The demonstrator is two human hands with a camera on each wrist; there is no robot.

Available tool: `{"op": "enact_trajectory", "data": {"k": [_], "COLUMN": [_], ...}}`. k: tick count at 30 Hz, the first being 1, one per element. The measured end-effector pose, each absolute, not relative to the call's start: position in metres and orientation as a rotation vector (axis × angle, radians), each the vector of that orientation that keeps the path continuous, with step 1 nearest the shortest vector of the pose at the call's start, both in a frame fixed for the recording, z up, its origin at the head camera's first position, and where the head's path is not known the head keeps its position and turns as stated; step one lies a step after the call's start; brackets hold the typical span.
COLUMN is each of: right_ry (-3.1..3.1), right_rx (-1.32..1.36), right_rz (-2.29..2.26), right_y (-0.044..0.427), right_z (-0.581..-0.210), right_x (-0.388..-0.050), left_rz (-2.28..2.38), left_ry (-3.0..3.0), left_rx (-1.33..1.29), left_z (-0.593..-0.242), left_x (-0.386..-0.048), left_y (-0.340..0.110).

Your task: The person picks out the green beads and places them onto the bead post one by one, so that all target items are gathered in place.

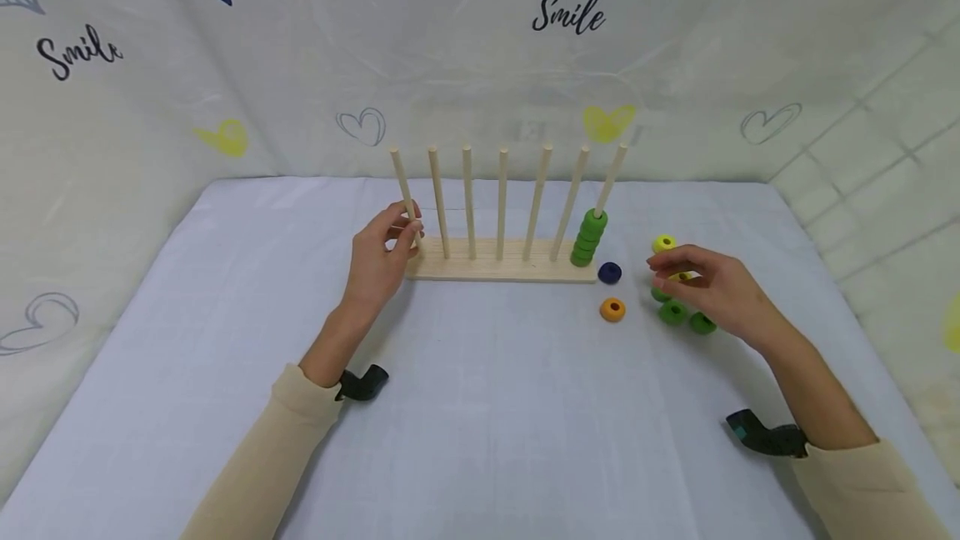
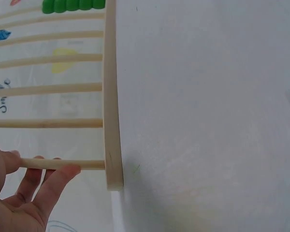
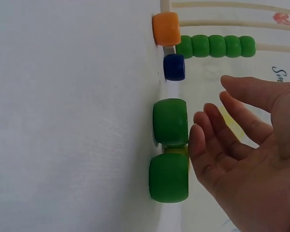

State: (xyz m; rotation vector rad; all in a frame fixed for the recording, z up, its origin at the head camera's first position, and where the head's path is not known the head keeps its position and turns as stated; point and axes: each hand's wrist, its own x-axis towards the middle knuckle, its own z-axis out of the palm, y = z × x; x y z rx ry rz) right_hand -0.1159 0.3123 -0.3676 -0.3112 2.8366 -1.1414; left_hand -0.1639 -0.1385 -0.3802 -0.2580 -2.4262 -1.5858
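Observation:
A wooden peg rack [image 1: 502,272] stands on the table with a row of upright pegs. At its left end my left hand [image 1: 384,252] holds the outermost peg [image 2: 89,165] between thumb and fingers. Several green beads [image 1: 588,238] are stacked on the rightmost peg. My right hand [image 1: 716,290] hovers over loose beads, its fingers loosely bent and nothing between them in the right wrist view. Beneath and beside it lie green beads [image 1: 672,312] and yellow beads [image 1: 663,243], partly hidden by the hand. Nearer the rack sit a dark blue bead [image 1: 610,273] and an orange bead [image 1: 612,310].
A white cloth [image 1: 487,423] covers the table. Behind it hangs a pale backdrop [image 1: 465,48] printed with hearts, balloon shapes and the word "Smile". Each wrist wears a black camera mount, one of them the left mount [image 1: 365,383].

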Motion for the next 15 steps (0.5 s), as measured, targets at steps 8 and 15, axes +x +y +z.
{"op": "enact_trajectory", "data": {"k": [8,15], "right_ry": [2.811,2.807], "right_rx": [-0.300,-0.318], "right_rz": [-1.143,-1.124], "right_y": [0.3156,0.3168], "right_z": [-0.3718,-0.3715], "right_x": [-0.1140,-0.1113], "left_rz": [-1.595,-1.570], "left_ry": [-2.416,-2.418], "left_rx": [-0.256,-0.265], "left_z": [-0.3791,-0.3807], "left_x": [-0.1638,-0.1638], "left_y": [-0.1398,-0.1386]}}
